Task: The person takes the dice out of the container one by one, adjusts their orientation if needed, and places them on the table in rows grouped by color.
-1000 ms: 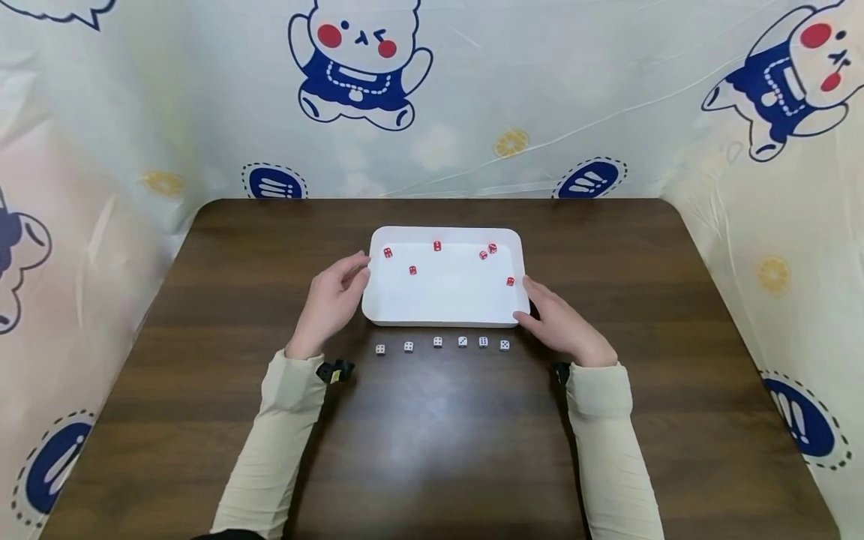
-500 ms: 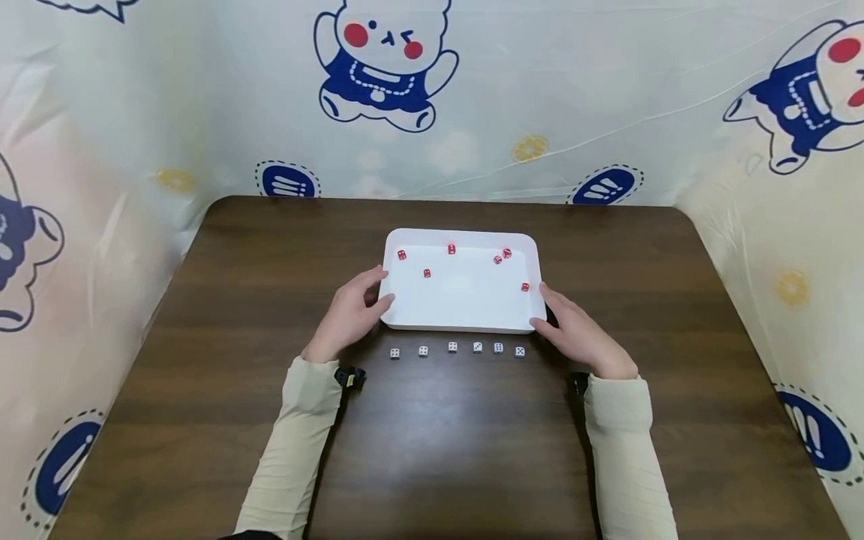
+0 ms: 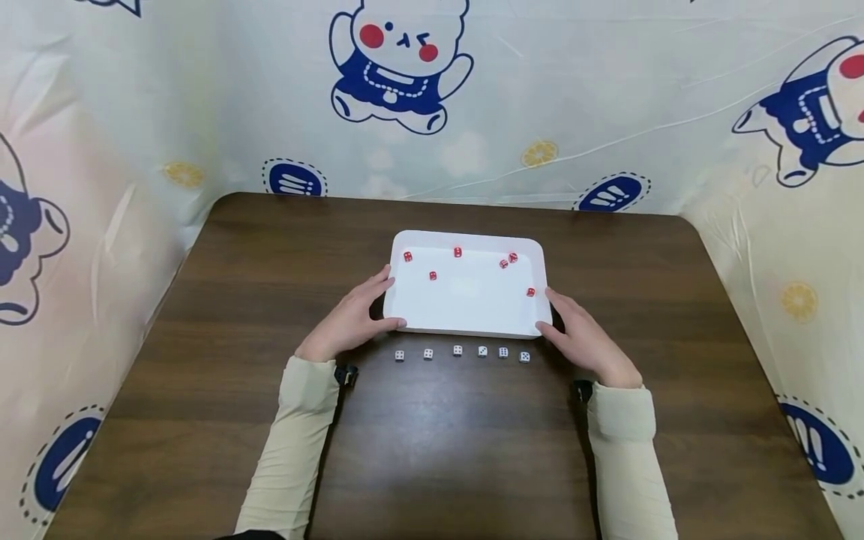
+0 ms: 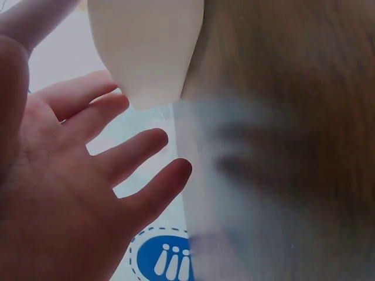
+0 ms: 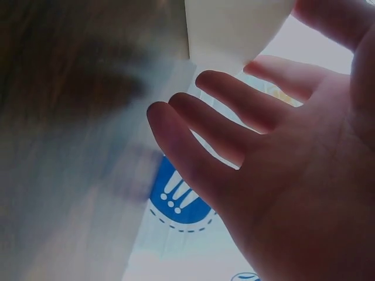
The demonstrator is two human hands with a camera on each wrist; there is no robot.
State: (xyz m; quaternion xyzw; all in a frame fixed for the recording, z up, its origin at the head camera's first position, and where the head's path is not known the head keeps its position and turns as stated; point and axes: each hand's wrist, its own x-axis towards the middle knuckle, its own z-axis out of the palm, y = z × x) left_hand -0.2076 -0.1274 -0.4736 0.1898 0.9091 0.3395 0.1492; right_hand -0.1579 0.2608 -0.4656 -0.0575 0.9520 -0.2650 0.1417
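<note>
A white rectangular tray (image 3: 472, 311) sits on the dark wooden table with several red dice (image 3: 457, 252) scattered in it. My left hand (image 3: 347, 321) is at its left end, the thumb by the near left corner and the other fingers along the side. At the right end my right hand (image 3: 590, 341) has its thumb by the near corner and its index finger at the side. Both wrist views show the fingers spread and fairly straight, with fingertips at the wall of the tray (image 4: 146, 47). In front of the tray stands a row of several white dice (image 3: 457, 350).
A patterned curtain (image 3: 540, 90) hangs behind the table (image 3: 432, 450) and along both sides. The white dice stand close to the tray's near edge, between the two hands. The table's far edge lies a short way behind the tray.
My left hand has come in against the tray's left end, its thumb moving to the near left corner. My right hand stays at the right end. The head view has shifted a little.
</note>
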